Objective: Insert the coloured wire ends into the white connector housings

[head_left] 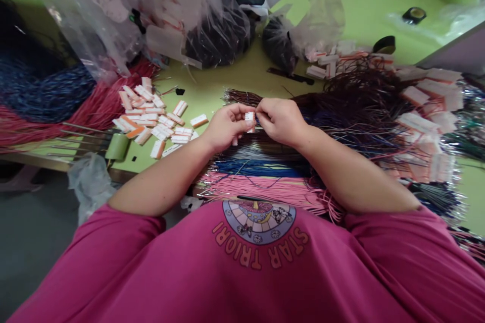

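Magenta T-shirt [235, 282] lies closest; beyond it, our left hand [224, 126] and right hand [281, 118] are close together above bundled wires [261, 167].
Our left grip pinches a white connector housing [249, 116]; our right grip is narrow just beside it, holding what we cannot tell. Loose white-and-orange housings [143, 92] lie to the left on the green surface [206, 86].

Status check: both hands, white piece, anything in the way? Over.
Left hand pinching small white piece. Right hand closed in beside it, what it grips unclear. Wire bundles crowding close around both hands.
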`<state>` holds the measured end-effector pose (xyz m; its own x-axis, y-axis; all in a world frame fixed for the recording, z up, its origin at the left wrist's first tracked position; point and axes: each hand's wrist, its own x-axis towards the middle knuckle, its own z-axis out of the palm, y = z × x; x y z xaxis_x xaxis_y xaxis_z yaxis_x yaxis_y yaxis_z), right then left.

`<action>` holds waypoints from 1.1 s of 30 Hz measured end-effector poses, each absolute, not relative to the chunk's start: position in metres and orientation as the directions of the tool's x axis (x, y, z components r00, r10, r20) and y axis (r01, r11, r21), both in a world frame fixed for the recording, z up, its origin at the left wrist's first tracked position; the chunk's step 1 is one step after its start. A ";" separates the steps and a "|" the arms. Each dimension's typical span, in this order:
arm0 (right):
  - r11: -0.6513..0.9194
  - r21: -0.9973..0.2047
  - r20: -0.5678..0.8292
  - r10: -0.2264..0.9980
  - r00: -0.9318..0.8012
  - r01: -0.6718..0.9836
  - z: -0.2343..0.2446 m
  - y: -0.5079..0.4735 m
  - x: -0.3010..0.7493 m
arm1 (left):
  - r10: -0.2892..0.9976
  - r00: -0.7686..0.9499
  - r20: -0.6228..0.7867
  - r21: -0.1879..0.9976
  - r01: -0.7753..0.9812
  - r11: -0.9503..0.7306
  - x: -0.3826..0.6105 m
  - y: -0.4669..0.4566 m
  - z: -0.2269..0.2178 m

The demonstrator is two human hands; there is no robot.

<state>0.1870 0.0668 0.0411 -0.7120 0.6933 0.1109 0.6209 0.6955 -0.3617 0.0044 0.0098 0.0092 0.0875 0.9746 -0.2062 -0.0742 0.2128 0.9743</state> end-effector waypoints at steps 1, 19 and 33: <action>0.698 -0.360 0.107 0.690 -0.716 0.619 0.041 0.067 0.187 | 0.973 0.094 -0.211 0.972 -0.081 0.219 0.005 0.010 0.008; 0.704 -0.456 0.097 0.648 -0.756 0.545 0.050 0.086 0.193 | 0.984 0.083 -0.158 0.984 -0.066 0.164 -0.003 0.015 0.018; 0.727 0.088 -0.249 0.678 -0.692 0.681 0.037 0.070 0.221 | 0.996 -0.034 -0.083 0.996 -0.026 0.082 -0.016 0.022 0.009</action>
<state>0.2208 0.0696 0.0373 -0.6918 0.6778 -0.2492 0.6808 0.7272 0.0878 -0.0159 0.0224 0.0089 -0.0344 0.9960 -0.0829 -0.0257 0.0821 0.9963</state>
